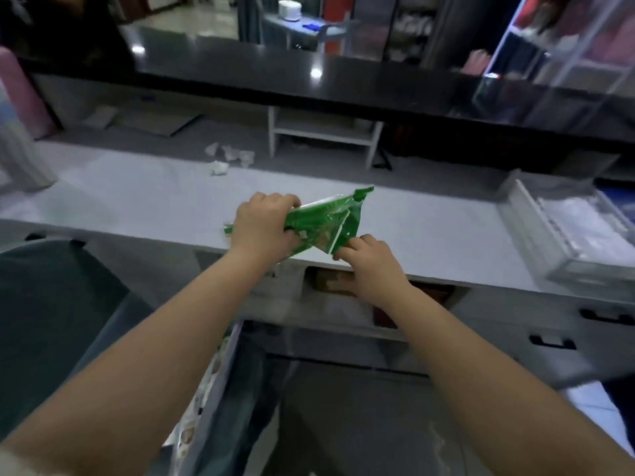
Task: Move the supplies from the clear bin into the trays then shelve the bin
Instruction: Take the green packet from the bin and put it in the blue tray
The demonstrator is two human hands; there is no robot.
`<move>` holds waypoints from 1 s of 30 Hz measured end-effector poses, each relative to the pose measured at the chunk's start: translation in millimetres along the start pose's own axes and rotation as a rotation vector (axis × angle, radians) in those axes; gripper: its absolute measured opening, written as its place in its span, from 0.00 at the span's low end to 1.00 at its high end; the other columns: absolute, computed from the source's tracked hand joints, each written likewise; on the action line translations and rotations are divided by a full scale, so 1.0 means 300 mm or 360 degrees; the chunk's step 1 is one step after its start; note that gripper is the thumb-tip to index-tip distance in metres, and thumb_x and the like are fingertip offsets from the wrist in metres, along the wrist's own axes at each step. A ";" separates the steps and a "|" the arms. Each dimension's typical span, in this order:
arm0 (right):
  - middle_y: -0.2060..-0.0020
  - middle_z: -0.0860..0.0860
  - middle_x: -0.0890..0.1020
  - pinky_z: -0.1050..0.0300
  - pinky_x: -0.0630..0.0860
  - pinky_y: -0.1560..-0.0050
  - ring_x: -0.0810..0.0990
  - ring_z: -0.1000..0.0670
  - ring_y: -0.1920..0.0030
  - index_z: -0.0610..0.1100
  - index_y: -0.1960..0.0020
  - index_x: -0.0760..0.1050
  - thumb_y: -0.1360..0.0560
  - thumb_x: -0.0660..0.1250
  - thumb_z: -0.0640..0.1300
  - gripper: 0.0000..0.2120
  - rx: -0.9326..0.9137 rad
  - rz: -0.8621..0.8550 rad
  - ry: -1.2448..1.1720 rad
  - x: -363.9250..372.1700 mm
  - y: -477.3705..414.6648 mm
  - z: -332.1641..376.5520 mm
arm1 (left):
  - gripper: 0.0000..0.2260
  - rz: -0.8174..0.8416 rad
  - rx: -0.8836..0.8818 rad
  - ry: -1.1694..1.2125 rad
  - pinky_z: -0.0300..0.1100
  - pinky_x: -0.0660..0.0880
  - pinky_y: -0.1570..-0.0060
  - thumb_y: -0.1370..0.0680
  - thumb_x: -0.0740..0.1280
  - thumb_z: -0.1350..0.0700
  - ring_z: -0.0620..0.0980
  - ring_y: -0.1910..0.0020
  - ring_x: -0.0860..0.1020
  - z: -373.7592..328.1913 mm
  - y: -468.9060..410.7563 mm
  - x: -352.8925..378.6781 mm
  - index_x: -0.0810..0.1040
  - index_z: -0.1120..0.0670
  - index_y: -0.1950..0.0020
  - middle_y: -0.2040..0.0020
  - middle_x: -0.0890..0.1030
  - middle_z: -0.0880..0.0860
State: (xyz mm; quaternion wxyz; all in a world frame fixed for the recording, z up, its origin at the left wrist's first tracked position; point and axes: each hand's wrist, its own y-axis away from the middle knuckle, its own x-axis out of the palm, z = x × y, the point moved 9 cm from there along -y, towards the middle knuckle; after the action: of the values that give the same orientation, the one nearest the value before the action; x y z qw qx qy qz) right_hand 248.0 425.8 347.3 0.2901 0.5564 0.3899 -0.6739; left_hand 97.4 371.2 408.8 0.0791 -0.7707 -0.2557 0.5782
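A crinkled green plastic packet [326,223] is held over the front edge of the pale grey counter [137,201]. My left hand [263,228] grips its left end, fingers curled over the top. My right hand [369,261] pinches the packet's lower right corner from below. At the right end of the counter stands a clear plastic bin [536,231] with white wrapped supplies [584,225] inside. The frame is blurred.
Crumpled white paper scraps [228,158] lie at the back of the counter. A small white shelf rack [323,132] stands under the black upper ledge [240,73]. A clear drawer unit [567,53] sits top right. Drawers with black handles [551,341] are below the counter.
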 end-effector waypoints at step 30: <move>0.46 0.49 0.79 0.48 0.68 0.47 0.72 0.43 0.45 0.47 0.42 0.77 0.27 0.67 0.45 0.14 0.1101 -0.0259 0.0360 -0.673 1.150 -2.049 | 0.21 -0.0090 0.0911 0.0337 0.51 0.70 0.53 0.29 0.71 0.59 0.59 0.47 0.74 -2.242 -0.703 0.845 0.75 0.53 0.37 0.45 0.80 0.54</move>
State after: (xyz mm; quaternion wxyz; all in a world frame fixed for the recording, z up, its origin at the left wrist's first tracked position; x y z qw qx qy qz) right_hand 897.5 756.7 427.2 -0.0144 0.6597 0.2117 -0.7209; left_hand 711.2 791.9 495.6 0.3351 -0.7657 -0.0941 0.5409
